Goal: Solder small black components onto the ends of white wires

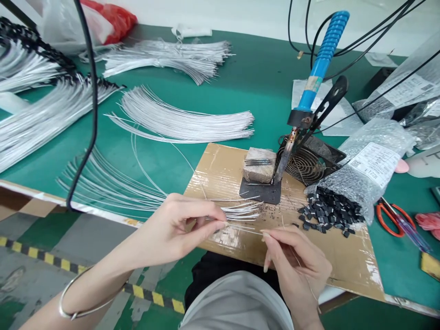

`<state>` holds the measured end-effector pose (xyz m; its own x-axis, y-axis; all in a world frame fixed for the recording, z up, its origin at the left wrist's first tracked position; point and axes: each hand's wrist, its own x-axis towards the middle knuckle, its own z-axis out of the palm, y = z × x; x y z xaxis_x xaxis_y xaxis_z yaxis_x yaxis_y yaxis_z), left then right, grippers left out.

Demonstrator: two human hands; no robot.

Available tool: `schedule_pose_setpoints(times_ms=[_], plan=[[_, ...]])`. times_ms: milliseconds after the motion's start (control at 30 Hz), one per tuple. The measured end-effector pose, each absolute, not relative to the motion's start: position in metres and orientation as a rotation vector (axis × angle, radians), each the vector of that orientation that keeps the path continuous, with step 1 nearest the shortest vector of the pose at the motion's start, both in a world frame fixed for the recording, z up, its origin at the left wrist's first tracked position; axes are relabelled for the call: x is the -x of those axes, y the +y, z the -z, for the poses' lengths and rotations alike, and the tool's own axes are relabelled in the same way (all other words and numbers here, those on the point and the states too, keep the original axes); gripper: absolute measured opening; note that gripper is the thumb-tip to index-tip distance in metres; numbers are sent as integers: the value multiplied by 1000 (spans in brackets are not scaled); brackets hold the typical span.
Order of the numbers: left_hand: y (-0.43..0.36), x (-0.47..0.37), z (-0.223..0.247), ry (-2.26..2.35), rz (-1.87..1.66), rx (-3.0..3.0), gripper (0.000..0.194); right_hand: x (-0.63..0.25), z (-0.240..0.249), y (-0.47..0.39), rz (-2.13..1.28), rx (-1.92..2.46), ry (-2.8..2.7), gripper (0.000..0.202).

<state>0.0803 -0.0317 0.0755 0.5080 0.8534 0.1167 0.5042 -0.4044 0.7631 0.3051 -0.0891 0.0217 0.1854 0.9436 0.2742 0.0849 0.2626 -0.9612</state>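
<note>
Over the cardboard (220,167), a white wire (244,228) runs sideways from the left hand's (178,224) pinch to the right hand's (299,266) closed fingertips, its tip nearer the right. Loose white wires (243,212) lie just beyond, nearer the left.

A bubble-wrap bag (359,142) is showing a printed code.
Its white label (374,161) is carrying what is looking like "M221", with smaller print staying too fine to read. Another white label (410,89), on the clear bag (395,94) farther back, is showing unreadable print.
</note>
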Motion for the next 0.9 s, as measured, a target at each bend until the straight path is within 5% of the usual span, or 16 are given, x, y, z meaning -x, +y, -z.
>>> schedule_pose_setpoints(times_ms=[367,900], plan=[[-37,-95,-83,1087,-627,-2063,16,-299,-25,-89,-1070,1171,-1037,12],[-37,-95,-81,1084,-437,-1895,20,-318,-25,-80,-963,1060,-1621,16]])
